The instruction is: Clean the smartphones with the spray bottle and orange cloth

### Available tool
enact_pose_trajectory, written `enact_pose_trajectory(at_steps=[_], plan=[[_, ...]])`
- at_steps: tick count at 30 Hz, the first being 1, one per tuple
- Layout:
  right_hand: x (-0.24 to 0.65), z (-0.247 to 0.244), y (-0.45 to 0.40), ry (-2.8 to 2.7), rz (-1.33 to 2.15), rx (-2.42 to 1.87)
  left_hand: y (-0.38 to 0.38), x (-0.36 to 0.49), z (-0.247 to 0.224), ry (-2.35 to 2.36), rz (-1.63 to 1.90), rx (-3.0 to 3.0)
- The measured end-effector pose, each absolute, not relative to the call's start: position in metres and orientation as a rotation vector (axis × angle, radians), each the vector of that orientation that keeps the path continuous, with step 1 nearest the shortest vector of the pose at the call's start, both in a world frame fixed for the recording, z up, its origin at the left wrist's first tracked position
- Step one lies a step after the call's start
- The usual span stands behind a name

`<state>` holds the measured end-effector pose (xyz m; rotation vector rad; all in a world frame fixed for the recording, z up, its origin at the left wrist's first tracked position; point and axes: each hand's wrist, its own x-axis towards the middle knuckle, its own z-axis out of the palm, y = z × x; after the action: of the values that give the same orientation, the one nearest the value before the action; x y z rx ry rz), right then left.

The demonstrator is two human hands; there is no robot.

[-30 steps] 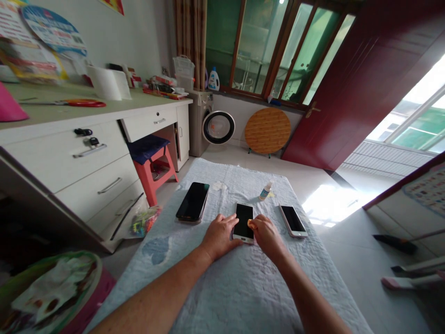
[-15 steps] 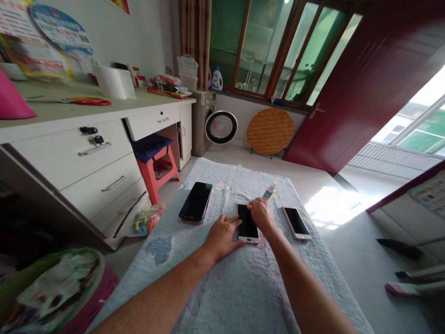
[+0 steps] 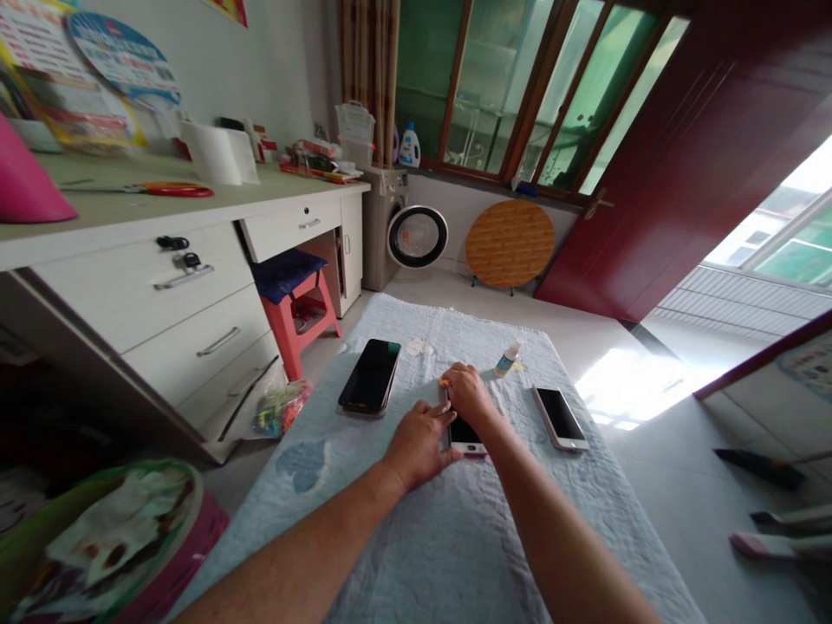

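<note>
A white-framed phone (image 3: 467, 448) lies on the cloth-covered table between my hands, its upper part hidden. My left hand (image 3: 419, 442) rests at its left edge, fingers spread. My right hand (image 3: 469, 394) is closed over the phone's top end, on a small orange cloth (image 3: 445, 381) that peeks out at its left. To the left lies a black phone (image 3: 370, 376). Another white phone (image 3: 560, 419) lies to the right. A small spray bottle (image 3: 507, 358) stands behind and to the right of my right hand.
The table's cloth (image 3: 442, 563) is pale blue. On the left are a desk (image 3: 273, 195) with drawers, a red stool (image 3: 286, 334) and a waste bin (image 3: 211, 511). A washing machine (image 3: 383, 234) and a round wooden tabletop (image 3: 510, 244) stand at the back.
My right hand has moved left across the top of the middle phone, carrying the orange cloth. My left hand has stayed at the phone's edge. The view has shifted slightly.
</note>
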<state>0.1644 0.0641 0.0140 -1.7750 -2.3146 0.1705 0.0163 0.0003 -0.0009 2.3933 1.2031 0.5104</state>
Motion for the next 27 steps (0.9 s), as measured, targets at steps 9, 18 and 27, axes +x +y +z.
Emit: enact_pose_trajectory(at_steps=[9,18,27], plan=[[0.191,0.014,0.067,-2.216,0.149,-1.926,-0.002,0.018,-0.001,1.22,0.542,2.4],[0.183,0.013,0.069,-2.145,0.069,-2.101,-0.002,0.017,0.0,1.22,0.511,2.44],[0.157,0.008,0.072,-2.249,0.158,-1.903,-0.001,0.016,-0.001,1.195,0.528,2.454]])
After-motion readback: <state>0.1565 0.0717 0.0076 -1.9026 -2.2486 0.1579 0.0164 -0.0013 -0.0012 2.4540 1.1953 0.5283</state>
